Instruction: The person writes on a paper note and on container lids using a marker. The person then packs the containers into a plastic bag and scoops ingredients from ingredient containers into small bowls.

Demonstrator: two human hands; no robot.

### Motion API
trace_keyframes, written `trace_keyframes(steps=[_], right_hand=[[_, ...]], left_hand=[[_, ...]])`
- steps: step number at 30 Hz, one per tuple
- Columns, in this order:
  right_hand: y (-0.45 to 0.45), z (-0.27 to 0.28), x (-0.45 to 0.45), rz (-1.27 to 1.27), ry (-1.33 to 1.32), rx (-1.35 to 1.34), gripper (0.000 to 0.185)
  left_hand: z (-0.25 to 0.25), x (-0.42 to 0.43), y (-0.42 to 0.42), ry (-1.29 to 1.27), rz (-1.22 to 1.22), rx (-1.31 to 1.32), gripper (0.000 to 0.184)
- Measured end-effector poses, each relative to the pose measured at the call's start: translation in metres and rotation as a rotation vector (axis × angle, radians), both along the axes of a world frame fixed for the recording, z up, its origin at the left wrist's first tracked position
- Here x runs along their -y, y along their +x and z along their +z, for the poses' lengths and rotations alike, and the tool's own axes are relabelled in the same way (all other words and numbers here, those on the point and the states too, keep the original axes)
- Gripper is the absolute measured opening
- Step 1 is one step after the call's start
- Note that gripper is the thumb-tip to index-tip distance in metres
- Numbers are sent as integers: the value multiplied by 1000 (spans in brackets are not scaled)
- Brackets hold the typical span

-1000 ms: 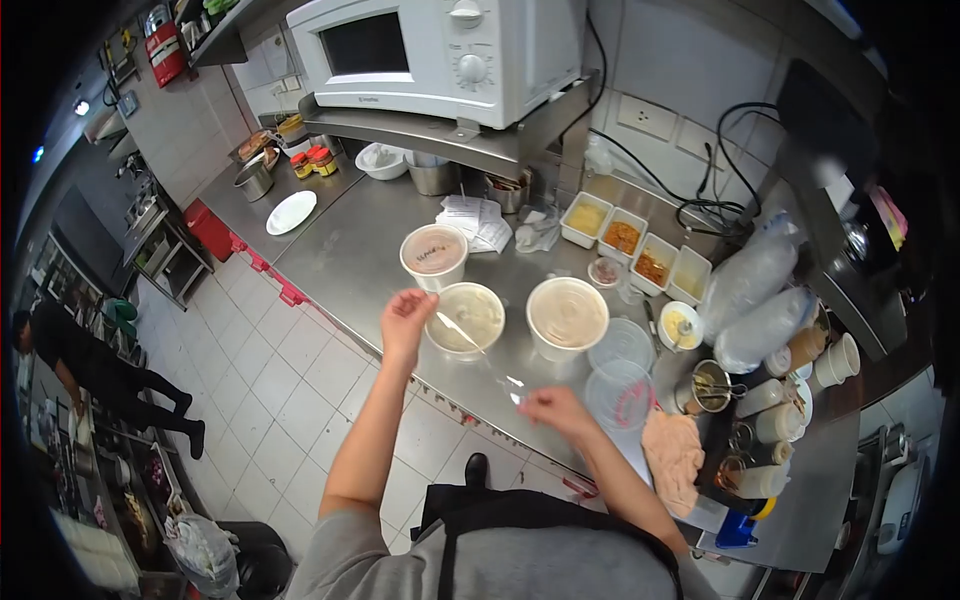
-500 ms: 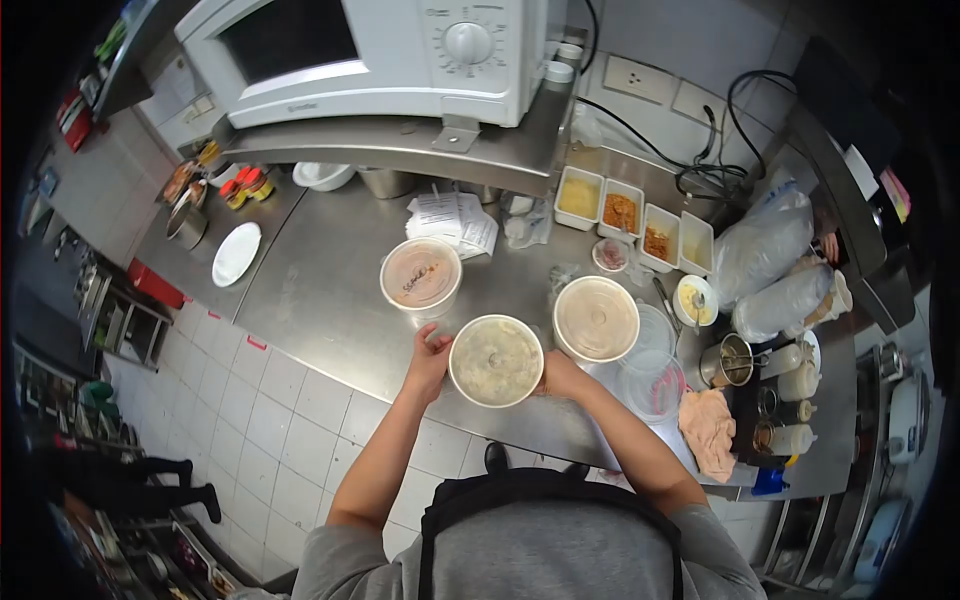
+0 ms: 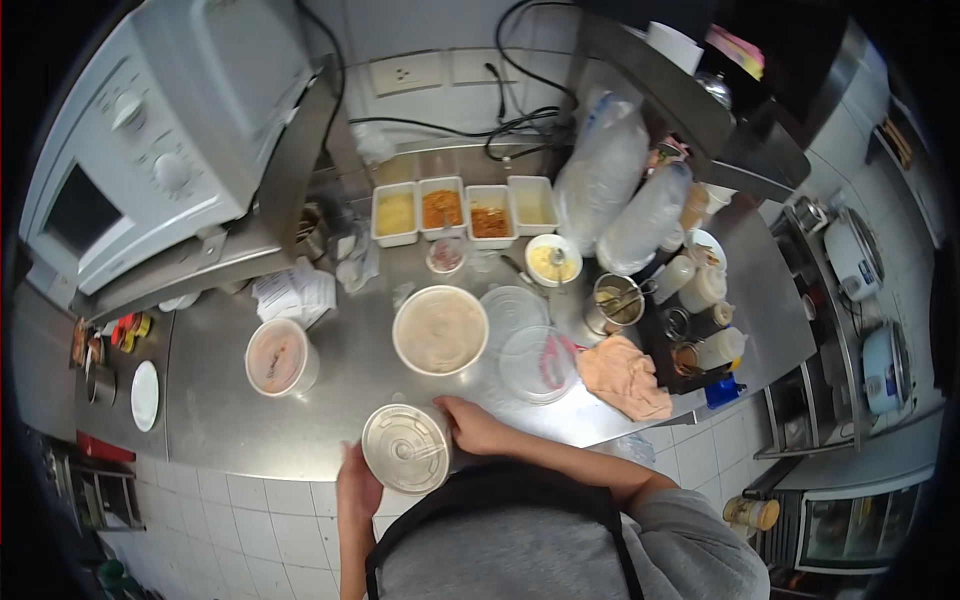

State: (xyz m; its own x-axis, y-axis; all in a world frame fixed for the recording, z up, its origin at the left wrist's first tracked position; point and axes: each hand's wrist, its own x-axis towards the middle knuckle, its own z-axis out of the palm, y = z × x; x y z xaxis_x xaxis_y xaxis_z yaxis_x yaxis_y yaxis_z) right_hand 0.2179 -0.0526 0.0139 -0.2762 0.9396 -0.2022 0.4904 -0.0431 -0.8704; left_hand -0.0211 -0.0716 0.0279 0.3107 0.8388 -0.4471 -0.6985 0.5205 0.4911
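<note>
A pale wall (image 3: pixel 440 25) with sockets (image 3: pixel 407 73) rises behind the counter (image 3: pixel 220 430)'s back edge. White tiled floor (image 3: pixel 255 545) lies beyond its front edge; a rack (image 3: pixel 822 345) stands past its right end.

**Blurred hand, unreadable print**

At lower centre the left hand (image 3: pixel 357 485) is blurred, some fingers hidden by the lidded bowl (image 3: pixel 404 450); at upper left the top edge crops the microwave (image 3: pixel 160 130) (its markings too small to read); left of centre, print on the papers (image 3: pixel 295 291) is illegible
</note>
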Motion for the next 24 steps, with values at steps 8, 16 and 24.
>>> trace_keyframes(steps=[8, 16, 24], right_hand=[[107, 94, 25, 172, 142, 230, 33], [345, 201, 122, -338, 294, -518, 28], [551, 62, 141, -1021, 207, 340, 18]], left_hand=[[3, 6, 64, 283, 66, -701, 46], [-77, -30, -8, 257, 494, -1001, 49], [-55, -60, -12, 386, 685, -1434, 52]])
